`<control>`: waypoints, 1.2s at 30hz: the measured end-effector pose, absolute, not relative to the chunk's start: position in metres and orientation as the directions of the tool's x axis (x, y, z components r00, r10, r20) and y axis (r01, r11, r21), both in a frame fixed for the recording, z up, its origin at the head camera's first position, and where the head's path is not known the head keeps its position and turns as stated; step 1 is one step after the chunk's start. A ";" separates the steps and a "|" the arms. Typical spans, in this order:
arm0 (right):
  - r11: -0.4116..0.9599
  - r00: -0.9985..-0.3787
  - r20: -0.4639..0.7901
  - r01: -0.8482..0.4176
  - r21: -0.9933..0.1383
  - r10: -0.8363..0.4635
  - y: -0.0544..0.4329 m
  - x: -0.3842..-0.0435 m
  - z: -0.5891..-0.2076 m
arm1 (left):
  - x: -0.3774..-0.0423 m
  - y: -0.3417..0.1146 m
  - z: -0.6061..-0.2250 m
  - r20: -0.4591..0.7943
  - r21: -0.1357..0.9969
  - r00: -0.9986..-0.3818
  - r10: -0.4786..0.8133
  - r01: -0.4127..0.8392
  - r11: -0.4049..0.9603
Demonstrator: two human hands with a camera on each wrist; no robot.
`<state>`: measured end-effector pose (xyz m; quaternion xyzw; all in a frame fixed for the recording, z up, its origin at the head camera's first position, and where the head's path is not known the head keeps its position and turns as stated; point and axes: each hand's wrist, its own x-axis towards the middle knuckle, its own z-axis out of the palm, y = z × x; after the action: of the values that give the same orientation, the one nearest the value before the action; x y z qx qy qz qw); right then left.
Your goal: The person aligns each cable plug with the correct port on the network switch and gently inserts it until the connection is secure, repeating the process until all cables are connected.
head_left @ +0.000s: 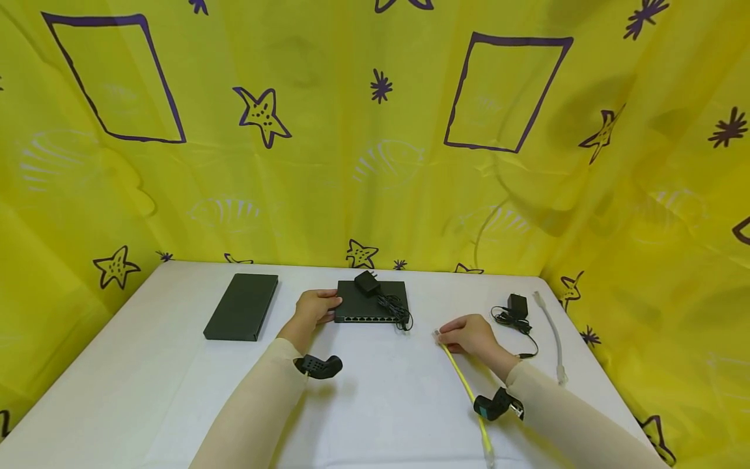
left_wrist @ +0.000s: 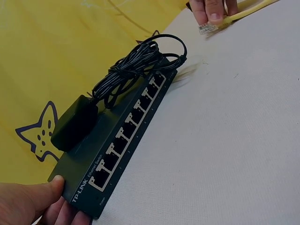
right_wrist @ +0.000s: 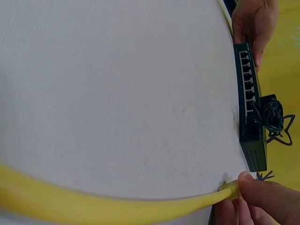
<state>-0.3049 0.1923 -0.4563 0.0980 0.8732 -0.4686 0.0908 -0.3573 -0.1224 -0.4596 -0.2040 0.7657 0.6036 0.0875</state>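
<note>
My left hand point(head_left: 316, 309) grips the left end of a black TP-LINK Ethernet switch point(left_wrist: 101, 171), thumb on top and fingers beneath. The row of ports along its front edge faces me. On top of the switch lies a black power adapter point(head_left: 367, 283) with its cord point(left_wrist: 129, 68) bundled. To the right of the switch, my right hand point(head_left: 473, 336) pinches one end of a yellow network cable point(head_left: 463, 380) between thumb and fingers. The clear plug point(left_wrist: 207, 29) pokes out past the fingertips. From there the cable runs toward the table's near side, passing by my right wrist.
A flat black box point(head_left: 241, 307) lies on the white table point(head_left: 146, 365) at the left. Beyond my right hand are a second black adapter point(head_left: 517, 306) with its cord and a short grey-white cable point(head_left: 553, 335) near the right edge. Yellow patterned cloth point(head_left: 328, 163) surrounds the table.
</note>
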 end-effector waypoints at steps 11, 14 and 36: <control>0.508 -0.962 -0.260 0.266 -0.820 0.083 0.179 -0.295 -0.460 | -0.359 -0.122 -0.460 -0.397 0.879 -0.893 -0.212 -0.436 0.193; 0.491 -0.960 -0.266 0.272 -0.828 0.083 0.176 -0.293 -0.461 | -0.360 -0.123 -0.460 -0.396 0.880 -0.896 -0.202 -0.433 0.195; 0.382 -0.939 -0.339 0.295 -0.876 -0.051 0.157 -0.282 -0.454 | -0.356 -0.129 -0.457 -0.388 0.910 -0.910 -0.147 -0.404 0.097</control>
<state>-0.2822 0.1570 -0.4536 0.0749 0.8162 -0.5510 0.1570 -0.3556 -0.1286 -0.4573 -0.1876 0.7337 0.6454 0.0997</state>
